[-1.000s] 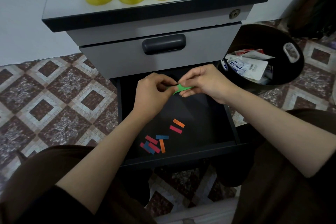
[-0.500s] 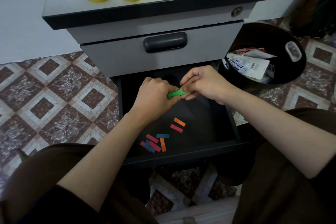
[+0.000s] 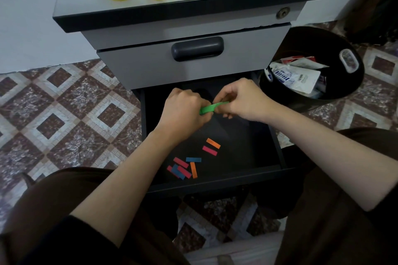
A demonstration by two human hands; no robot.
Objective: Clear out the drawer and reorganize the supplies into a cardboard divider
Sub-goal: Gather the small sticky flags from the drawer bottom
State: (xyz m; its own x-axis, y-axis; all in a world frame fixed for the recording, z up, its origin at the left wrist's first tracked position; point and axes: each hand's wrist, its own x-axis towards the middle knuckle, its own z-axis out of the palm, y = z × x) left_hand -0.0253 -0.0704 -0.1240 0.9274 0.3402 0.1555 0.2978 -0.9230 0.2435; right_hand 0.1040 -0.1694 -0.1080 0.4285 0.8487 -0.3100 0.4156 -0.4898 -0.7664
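Green strip (image 3: 212, 107) straighter, between both grips (image 3: 185, 112) (image 3: 242, 102)

Both forearms reach forward; left hand (image 3: 183, 114) and right hand (image 3: 243, 101) meet, fingers curled, pinching one green strip (image 3: 212, 107).

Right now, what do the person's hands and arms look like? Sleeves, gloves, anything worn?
Both the left hand and the right hand are bare: no gloves, and no ring, watch or bracelet shows. The forearms are uncovered up to near the elbows, where a dark left sleeve and a dark right sleeve begin. No markings are visible on the sleeves.
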